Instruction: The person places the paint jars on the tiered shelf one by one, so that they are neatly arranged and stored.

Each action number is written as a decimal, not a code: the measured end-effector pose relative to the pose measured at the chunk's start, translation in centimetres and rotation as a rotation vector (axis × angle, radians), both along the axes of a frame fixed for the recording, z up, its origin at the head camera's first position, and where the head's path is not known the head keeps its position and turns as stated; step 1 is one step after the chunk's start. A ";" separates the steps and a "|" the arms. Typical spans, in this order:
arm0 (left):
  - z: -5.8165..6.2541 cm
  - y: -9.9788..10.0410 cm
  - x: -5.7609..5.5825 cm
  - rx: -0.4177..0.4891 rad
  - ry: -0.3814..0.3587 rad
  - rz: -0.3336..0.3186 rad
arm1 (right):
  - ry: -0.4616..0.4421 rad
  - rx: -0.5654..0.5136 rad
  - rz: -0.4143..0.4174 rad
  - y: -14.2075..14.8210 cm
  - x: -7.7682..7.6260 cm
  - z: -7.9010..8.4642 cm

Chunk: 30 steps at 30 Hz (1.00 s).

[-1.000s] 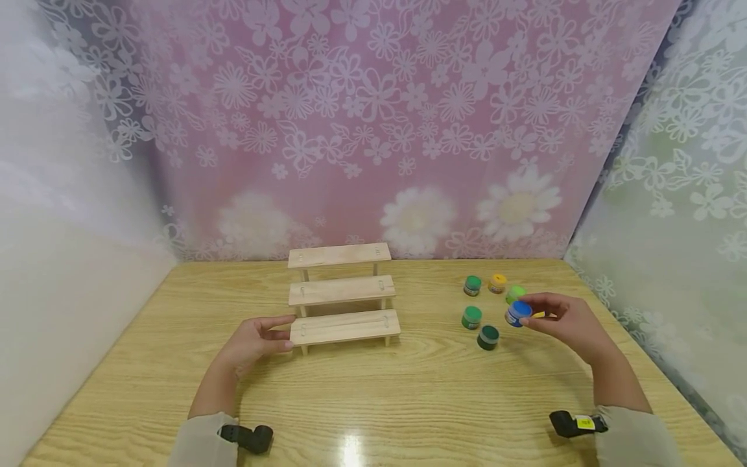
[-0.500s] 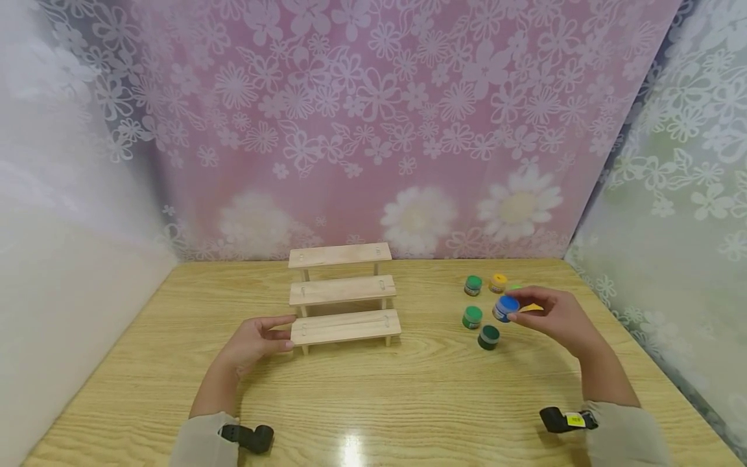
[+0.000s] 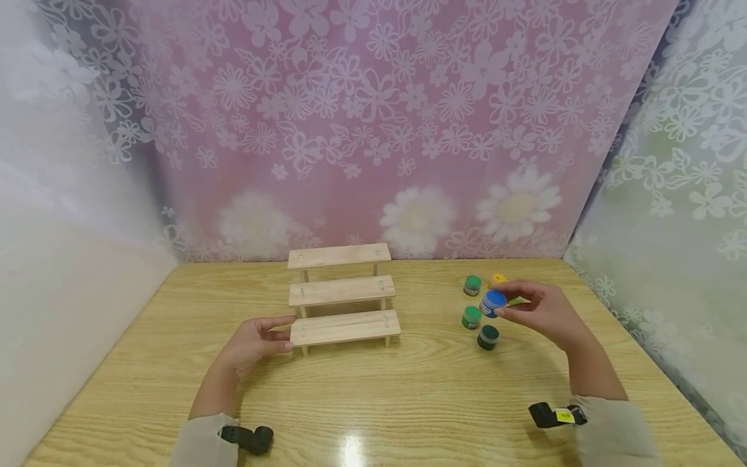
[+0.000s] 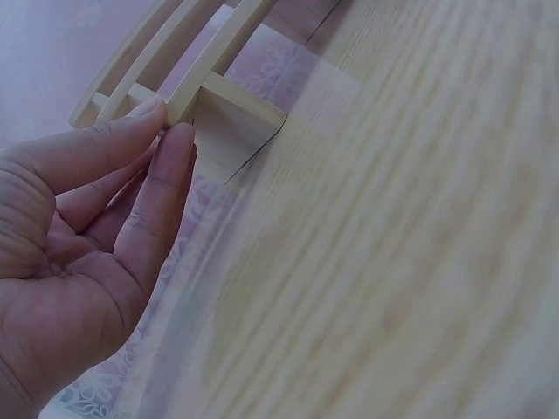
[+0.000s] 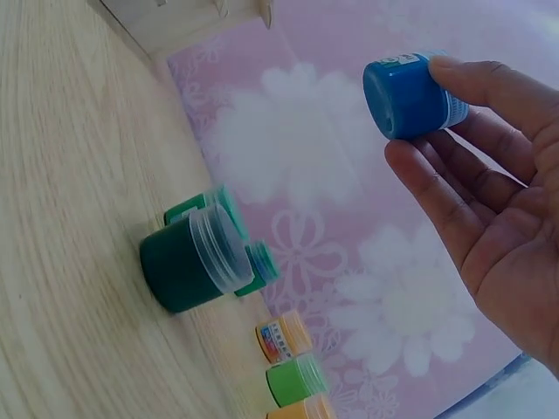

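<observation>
A small blue paint jar [image 3: 493,302] is held up off the table by my right hand [image 3: 539,314], thumb on one side and fingers on the other. In the right wrist view the jar [image 5: 410,96] is tilted, well apart from the jars below. My left hand [image 3: 253,344] pinches the left end of the lowest plank of a three-tier wooden stand [image 3: 344,327]. Thumb and fingertips meet at that plank's end in the left wrist view. Around the blue jar stand a dark green jar [image 3: 487,337], a green jar [image 3: 471,317] and another green jar [image 3: 472,285].
A yellow jar [image 3: 498,280] stands at the back, partly covered by my right hand. The right wrist view shows a light green jar [image 5: 297,380] beside an orange jar [image 5: 301,408], cut off by the frame. Floral curtains rise behind the wooden table [image 3: 373,402].
My right hand has carried the blue jar leftward, from over the right side of the jar group to above its middle. My left hand and the stand have stayed put.
</observation>
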State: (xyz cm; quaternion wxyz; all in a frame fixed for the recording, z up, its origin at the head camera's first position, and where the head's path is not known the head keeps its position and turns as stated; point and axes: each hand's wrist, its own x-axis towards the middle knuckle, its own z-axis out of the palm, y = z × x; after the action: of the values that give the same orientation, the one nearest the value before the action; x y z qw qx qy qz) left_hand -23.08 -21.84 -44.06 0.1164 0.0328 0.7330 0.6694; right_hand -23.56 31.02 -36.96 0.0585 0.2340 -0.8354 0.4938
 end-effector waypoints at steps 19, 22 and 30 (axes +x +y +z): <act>-0.3 -0.1 -0.1 0.008 0.015 -0.011 | 0.033 -0.045 0.089 -2.7 -0.5 1.1; -0.4 -0.2 -0.2 0.015 0.017 -0.027 | 0.032 -0.048 0.102 -3.2 -0.6 1.3; -0.5 -0.3 -0.2 0.008 0.011 -0.028 | 0.041 -0.062 0.139 -4.4 -1.2 1.6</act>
State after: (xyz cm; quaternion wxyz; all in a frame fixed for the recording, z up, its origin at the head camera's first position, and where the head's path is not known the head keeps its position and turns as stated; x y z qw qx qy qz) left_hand -23.27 -22.10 -44.57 0.1216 0.0470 0.7305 0.6703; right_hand -24.74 26.61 -35.32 0.0485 0.2997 -0.8002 0.5172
